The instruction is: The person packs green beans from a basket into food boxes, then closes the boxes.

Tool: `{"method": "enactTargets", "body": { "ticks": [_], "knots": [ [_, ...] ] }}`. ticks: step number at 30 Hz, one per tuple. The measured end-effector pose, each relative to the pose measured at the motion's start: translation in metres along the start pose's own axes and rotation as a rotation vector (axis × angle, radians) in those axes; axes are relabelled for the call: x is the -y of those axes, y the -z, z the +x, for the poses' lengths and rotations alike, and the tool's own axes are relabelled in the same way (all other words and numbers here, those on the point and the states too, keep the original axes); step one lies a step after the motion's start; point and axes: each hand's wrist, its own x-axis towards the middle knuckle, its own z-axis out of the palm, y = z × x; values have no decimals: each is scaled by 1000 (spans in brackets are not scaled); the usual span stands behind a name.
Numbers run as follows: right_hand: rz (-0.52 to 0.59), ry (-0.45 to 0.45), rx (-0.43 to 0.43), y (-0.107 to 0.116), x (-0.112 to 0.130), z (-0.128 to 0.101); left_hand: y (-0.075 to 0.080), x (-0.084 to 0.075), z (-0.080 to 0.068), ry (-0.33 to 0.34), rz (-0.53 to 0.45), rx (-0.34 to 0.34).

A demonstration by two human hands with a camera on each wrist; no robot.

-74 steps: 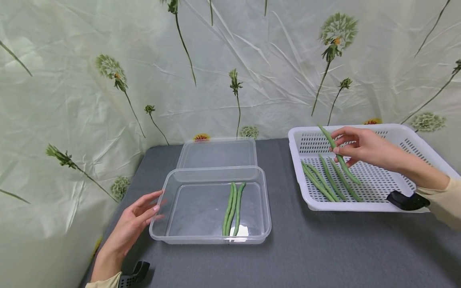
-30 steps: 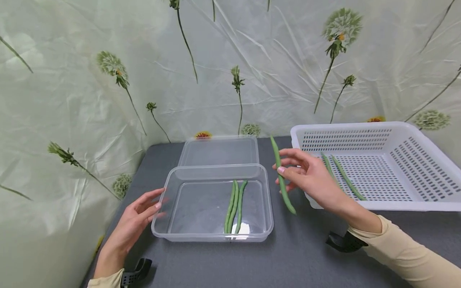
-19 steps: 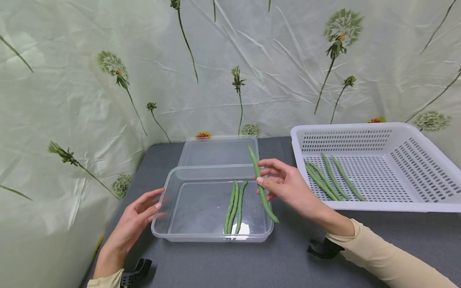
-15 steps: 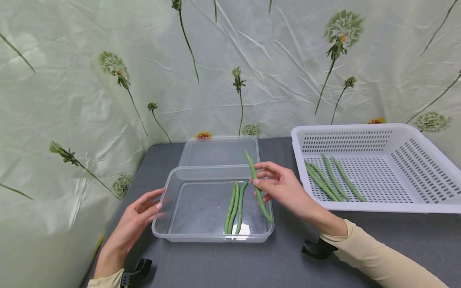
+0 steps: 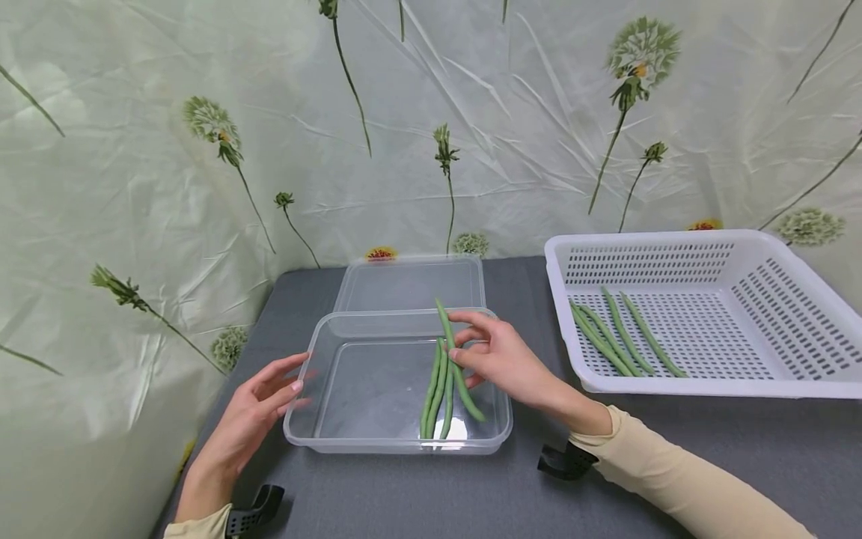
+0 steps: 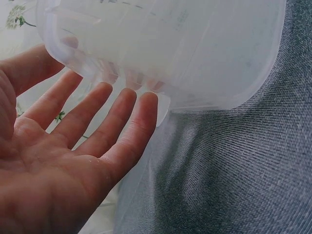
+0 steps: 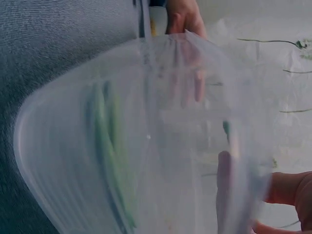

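Four green beans [image 5: 622, 333] lie slanting in the left part of the white perforated basket [image 5: 673, 385], at the right of the frame. Just right of centre, my right hand [image 5: 501, 355] pinches another bean [image 5: 467, 389] between thumb and fingertips, tilted over the right part of the clear plastic container [image 5: 397, 447], its far end toward the upper left. Beside it, three beans [image 5: 438, 393] lie close together on the container's floor; in the right wrist view they show as a green blur through the plastic. My left hand [image 5: 245, 419], lower left of the frame, has its fingers spread apart at the container's left wall, though I cannot tell whether each tip touches. Behind the container, a flat clear lid [image 5: 414, 284] lies on the grey cloth [image 5: 377, 494]. Black wrist straps [image 5: 256, 513] sit by my cream sleeves [image 5: 673, 464], and a flower-printed sheet [image 5: 377, 90] fills the top of the frame
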Motion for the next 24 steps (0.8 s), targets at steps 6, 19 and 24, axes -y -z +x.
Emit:
{"method": "enactTargets", "body": {
  "ticks": [6,19,24],
  "knots": [
    [-27,-6,16,-4,0,2,-1,1,1,8,0,2],
    [-29,-34,15,-4,-1,1,0,0,0,0,-3,-3],
    [-25,-30,16,-4,-2,-1,0,0,-1,5,-17,-7]
  ]
}}
